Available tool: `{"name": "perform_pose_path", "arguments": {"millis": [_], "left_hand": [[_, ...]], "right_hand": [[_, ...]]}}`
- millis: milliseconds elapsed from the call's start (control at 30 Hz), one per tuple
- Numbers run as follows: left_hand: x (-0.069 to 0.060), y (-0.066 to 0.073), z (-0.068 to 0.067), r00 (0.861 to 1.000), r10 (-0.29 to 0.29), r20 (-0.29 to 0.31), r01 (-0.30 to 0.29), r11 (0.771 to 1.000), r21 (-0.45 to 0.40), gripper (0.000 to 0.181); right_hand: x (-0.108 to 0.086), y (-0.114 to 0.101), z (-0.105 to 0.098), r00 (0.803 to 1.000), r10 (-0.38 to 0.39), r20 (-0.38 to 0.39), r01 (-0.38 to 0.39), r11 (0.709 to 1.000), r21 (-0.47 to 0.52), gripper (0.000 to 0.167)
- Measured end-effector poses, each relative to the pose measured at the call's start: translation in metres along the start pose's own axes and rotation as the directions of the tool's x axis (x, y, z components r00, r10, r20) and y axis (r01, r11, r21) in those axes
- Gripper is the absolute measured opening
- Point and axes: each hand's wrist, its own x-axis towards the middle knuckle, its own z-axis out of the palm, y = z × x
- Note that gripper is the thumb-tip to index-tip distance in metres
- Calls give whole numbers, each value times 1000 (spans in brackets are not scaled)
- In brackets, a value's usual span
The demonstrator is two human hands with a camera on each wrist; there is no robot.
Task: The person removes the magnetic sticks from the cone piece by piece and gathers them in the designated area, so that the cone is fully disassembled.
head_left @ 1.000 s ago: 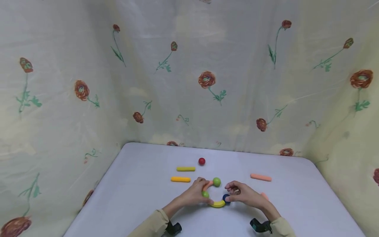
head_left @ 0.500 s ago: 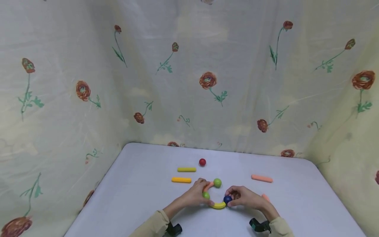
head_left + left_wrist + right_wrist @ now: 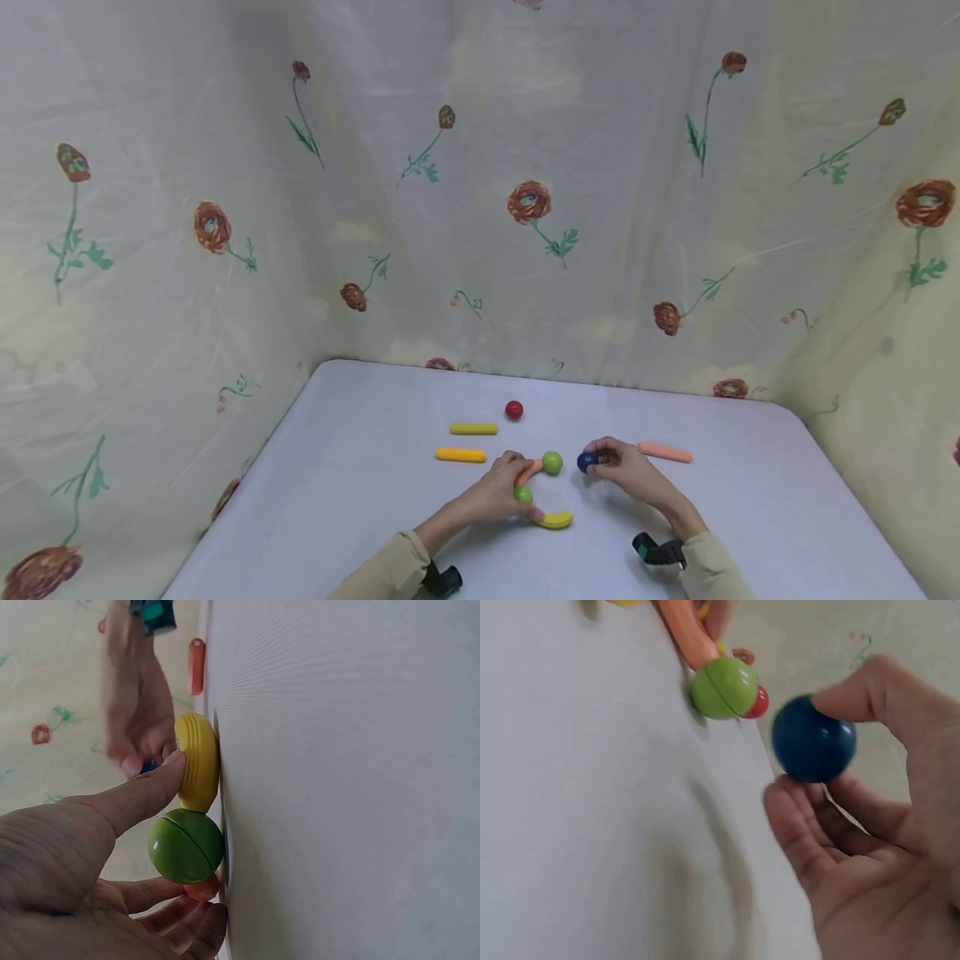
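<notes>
A curved yellow rod (image 3: 557, 520), a green ball (image 3: 523, 495), a curved peach rod (image 3: 529, 472) and a second green ball (image 3: 552, 462) form a joined chain on the table. My left hand (image 3: 491, 493) holds this chain from its left side. The thumb presses the yellow rod, and the other fingers reach the peach rod, partly hidden past the near green ball (image 3: 186, 846). To the right of the chain, my right hand (image 3: 630, 477) pinches a dark blue ball (image 3: 812, 739) between thumb and fingers. That ball is apart from the far green ball (image 3: 724, 688).
Behind the left hand lie a straight orange rod (image 3: 461, 455) and an olive-yellow rod (image 3: 474, 428). A red ball (image 3: 513, 410) sits farther back. A straight peach rod (image 3: 665, 452) lies beyond the right hand. Flowered cloth (image 3: 480, 250) hangs around the white table (image 3: 360, 483).
My right hand has taken the blue ball off the yellow rod's end and moved it away toward the far green ball. The left hand stays on the chain.
</notes>
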Motion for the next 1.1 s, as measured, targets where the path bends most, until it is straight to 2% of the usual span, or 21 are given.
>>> {"name": "perform_pose_path", "arguments": {"millis": [133, 267, 367, 533, 633, 767, 867, 933, 1033, 1100], "left_hand": [[1, -3, -1, 1000, -7, 0, 7, 1000, -4, 81], [3, -6, 0, 1000, -7, 2, 7, 1000, -3, 81], [4, -7, 0, 1000, -2, 5, 2, 1000, -4, 82], [5, -7, 1, 1000, 0, 7, 0, 1000, -3, 81], [5, -5, 1, 1000, -5, 10, 5, 1000, -3, 81], [4, -4, 1, 1000, -4, 19, 4, 1000, -7, 82], [4, -5, -1, 999, -4, 35, 5, 1000, -4, 82], [5, -6, -3, 999, -8, 44, 9, 1000, -4, 79], [9, -6, -10, 999, -18, 36, 20, 999, -46, 67], [15, -5, -17, 999, -21, 25, 23, 995, -93, 55]], "right_hand": [[26, -1, -5, 983, -6, -183, 7, 1000, 7, 42], [50, 1, -5, 959, 24, -283, -22, 1000, 11, 43], [63, 5, -1, 949, 76, -307, -74, 997, 18, 42], [74, 14, 6, 941, 163, -298, -156, 987, 46, 40], [76, 17, 6, 939, 179, -294, -169, 984, 59, 42], [73, 17, 3, 938, 192, -290, -185, 981, 50, 53], [67, 8, 1, 938, 167, -305, -170, 985, 17, 61], [59, 0, 2, 940, 111, -324, -129, 991, -35, 61], [43, -15, 10, 938, -13, -347, -40, 989, -145, 49], [29, -24, 19, 946, -84, -314, 18, 978, -208, 39]]}}
